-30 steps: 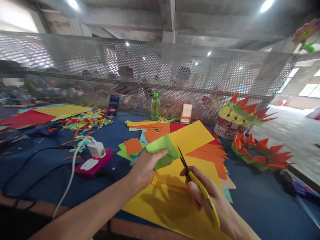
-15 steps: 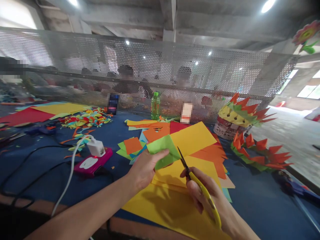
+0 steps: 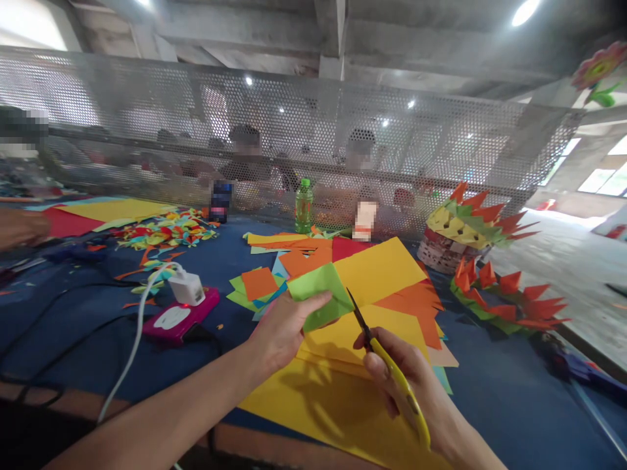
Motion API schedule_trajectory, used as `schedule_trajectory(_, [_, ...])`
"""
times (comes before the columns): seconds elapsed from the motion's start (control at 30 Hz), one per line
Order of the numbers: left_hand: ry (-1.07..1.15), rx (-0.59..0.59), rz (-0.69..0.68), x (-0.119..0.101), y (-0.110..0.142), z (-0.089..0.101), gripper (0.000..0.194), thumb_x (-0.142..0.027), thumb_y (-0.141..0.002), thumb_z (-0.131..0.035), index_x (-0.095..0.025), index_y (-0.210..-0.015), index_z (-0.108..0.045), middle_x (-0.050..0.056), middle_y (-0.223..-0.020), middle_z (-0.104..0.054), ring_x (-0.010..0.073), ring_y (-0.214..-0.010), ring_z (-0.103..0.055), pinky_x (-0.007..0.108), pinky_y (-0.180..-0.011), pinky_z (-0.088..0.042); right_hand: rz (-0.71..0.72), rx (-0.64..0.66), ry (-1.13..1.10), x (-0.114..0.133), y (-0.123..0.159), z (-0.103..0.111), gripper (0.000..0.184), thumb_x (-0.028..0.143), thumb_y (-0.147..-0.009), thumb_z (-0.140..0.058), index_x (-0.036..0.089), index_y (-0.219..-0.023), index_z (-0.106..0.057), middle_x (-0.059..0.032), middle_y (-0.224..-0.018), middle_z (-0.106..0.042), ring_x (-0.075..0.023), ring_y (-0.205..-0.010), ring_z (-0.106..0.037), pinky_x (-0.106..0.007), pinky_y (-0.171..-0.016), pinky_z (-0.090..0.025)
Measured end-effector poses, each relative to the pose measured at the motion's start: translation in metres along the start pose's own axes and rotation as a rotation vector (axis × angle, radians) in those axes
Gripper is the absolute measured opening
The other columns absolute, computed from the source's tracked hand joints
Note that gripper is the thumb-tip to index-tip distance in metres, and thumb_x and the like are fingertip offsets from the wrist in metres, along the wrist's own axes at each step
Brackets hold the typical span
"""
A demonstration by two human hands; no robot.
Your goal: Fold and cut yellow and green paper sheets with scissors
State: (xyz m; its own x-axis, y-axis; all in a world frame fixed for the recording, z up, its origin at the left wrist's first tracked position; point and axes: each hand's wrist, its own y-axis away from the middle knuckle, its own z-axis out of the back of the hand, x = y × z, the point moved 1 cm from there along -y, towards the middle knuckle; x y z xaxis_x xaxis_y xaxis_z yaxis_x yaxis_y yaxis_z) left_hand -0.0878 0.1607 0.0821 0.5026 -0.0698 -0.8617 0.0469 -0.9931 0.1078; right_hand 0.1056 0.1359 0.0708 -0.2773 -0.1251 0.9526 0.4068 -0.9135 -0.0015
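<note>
Left hand [image 3: 280, 329] pinches green paper [image 3: 321, 282]; right hand [image 3: 416, 375] clamps its fingers round scissors [image 3: 398, 380]; neither has shifted, suggesting a pause; co-worker's hand [image 3: 22, 228] appeared.

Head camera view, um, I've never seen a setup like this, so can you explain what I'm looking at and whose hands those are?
There's no robot here. One camera, worn on a person's head, looks forward and down, so you see roughly what they see. The left hand holds green paper; the right hand holds yellow-handled scissors, their tips close to the paper's edge. On the blue tabletop lie colored sheets, a heap of scraps, a pink power block and a ring of orange paper points. A green-capped bottle stands farther back, before a perforated screen. The blurred hand at the far left edge is another person's.
</note>
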Motion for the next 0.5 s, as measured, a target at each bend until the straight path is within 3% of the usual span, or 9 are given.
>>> schedule_trajectory(0.5, [0.015,0.015,0.006,0.0004,0.0005,0.0009,0.044,-0.025,-0.068,-0.087,-0.021,-0.11,-0.076,0.005,-0.105,-0.08,0.023,-0.091,-0.074,0.029,-0.075,-0.059,-0.03,-0.009,-0.014,-0.005,-0.0013,-0.0016,0.055,0.073,-0.085,-0.058,0.018,-0.093,-0.06,0.0094,-0.044,-0.04,-0.0061,-0.035,-0.034,-0.021,-0.037,-0.021])
